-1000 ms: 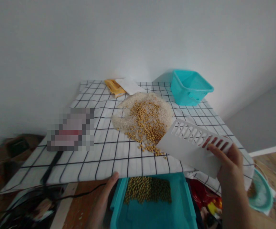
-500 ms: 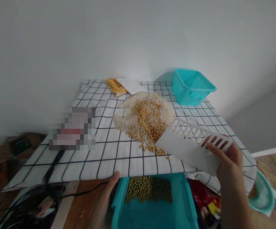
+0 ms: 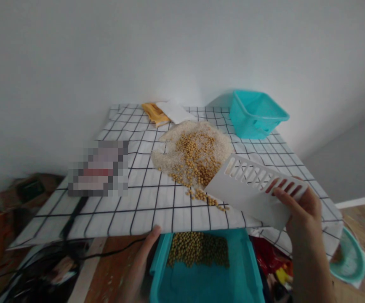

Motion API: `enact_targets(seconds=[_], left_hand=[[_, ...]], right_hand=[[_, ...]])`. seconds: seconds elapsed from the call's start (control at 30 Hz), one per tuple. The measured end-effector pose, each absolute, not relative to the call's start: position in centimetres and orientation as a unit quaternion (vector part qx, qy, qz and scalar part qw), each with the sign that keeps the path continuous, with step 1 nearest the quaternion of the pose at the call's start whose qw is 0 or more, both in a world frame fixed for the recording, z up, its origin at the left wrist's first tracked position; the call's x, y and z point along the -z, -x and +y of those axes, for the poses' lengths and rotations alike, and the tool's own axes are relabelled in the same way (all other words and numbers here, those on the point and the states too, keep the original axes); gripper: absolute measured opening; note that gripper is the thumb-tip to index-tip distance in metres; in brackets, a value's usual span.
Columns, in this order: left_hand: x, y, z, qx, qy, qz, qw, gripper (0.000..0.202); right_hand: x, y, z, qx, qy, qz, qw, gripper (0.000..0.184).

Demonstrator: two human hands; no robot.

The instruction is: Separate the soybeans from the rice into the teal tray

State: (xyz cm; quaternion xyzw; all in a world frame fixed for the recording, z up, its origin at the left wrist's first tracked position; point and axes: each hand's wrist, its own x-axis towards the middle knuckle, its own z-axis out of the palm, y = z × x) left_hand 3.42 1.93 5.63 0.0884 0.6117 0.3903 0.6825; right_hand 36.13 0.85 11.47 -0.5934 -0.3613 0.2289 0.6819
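Note:
In my right hand (image 3: 304,210) is a flat white plastic board with a row of slots (image 3: 248,189), pinched at its right end. Its left corner touches the tan beans (image 3: 206,170), like soybeans, which lie on a mound of pale grain (image 3: 166,162). Below the table's front edge, a teal bin (image 3: 206,282) contains more beans (image 3: 185,248), the right part in shadow. My left hand (image 3: 144,252) is at the bin's left rim, its thumb up by the cloth edge; the other fingers are hidden, but the hand appears to grip the bin.
A white cloth with black grid lines (image 3: 150,214) covers the table. An empty teal basket (image 3: 253,126) stands at the back right; yellow and white packets (image 3: 157,114) lie at the back. A blurred-out object (image 3: 98,168) with a cable is left. A round teal basin (image 3: 349,261) is low right.
The view has shifted slightly. A few beans at the front of the pile have spread toward the table's front edge beside the board; both hands keep nearly the same pose.

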Motion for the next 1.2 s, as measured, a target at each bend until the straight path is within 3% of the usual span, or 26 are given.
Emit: enact_targets(seconds=[0.63,0.93,1.2], left_hand=[[-9.2,-5.6,2.4,-0.341,0.020,0.567,0.749,0.043],[-6.7,-4.0,1.9,-0.387,-0.039,0.591,0.706,0.042],[-7.4,-4.1,1.6,-0.409,-0.079,0.614,0.670,0.031]], right_hand=[[-11.7,-34.8,2.2,-0.248,0.572,-0.375,0.686,0.017],[-12.0,-34.5,2.3,-0.238,0.588,-0.388,0.668,0.018],[-11.7,-34.2,3.0,-0.234,0.596,-0.399,0.656,0.018]])
